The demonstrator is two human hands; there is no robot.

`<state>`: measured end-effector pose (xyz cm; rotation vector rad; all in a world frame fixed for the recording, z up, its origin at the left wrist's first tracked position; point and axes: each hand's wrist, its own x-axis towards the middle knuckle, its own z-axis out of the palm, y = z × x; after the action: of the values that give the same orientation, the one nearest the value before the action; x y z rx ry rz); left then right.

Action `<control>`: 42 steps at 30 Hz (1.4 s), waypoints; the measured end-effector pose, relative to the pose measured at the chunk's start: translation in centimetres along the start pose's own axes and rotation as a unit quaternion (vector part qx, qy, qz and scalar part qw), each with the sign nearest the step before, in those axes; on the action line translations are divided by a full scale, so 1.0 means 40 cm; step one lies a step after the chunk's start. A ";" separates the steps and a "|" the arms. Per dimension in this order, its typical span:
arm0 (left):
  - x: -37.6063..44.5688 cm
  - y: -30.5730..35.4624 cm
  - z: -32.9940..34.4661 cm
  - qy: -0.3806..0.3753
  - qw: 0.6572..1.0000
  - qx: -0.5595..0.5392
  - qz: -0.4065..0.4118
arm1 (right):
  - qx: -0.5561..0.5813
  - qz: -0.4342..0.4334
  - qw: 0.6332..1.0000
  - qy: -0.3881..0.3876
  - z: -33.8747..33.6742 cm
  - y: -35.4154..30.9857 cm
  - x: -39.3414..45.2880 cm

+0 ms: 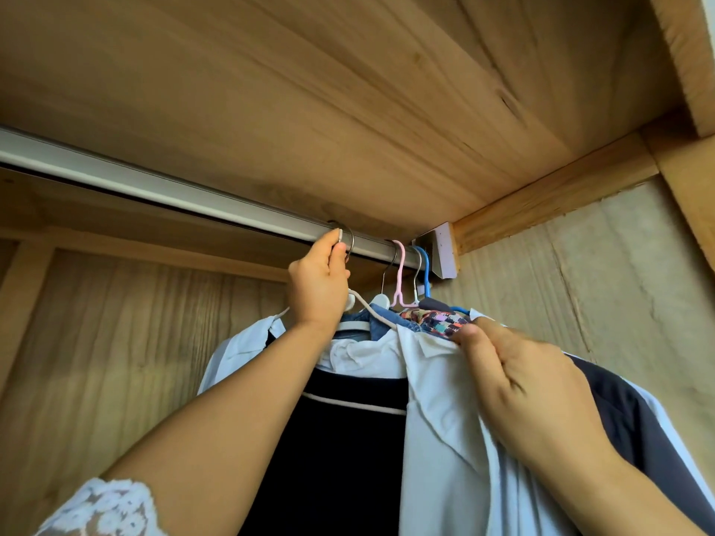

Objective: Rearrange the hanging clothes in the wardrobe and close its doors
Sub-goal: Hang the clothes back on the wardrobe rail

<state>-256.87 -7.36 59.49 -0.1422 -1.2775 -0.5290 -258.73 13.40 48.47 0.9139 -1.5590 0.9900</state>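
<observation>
Both hands up at the wardrobe rail, clothes bunched at the right end.

Wardrobe top panel (pixel 348 90) fills upper frame; doors not in view. Metal rail (pixel 162 187) runs left to right into a bracket (pixel 443 245). White shirt (pixel 445 419) nearest cam, lower part cut off by frame edge; black garment (pixel 340 439) just left of it, partly behind left forearm. Dark grey garment (pixel 619 427) far right, mostly hidden. Right hand (pixel 530 384) pinches white shirt's shoulder/collar. Left hand (pixel 319 280) fingers curled round a metal hanger hook (pixel 350 241) on rail. Pink hanger (pixel 399 280) & blue hanger (pixel 425 276) hooked beside bracket; denim + patterned fabric under them, hard to tell apart.
</observation>
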 end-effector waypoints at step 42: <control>-0.082 -0.076 -0.136 0.023 0.976 0.215 0.037 | -0.109 -0.122 0.987 -0.003 -0.029 -0.020 0.008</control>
<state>-254.12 -11.13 54.24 0.1836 -1.3078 -0.1805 -257.66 14.14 49.04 0.9262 -1.4849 0.6318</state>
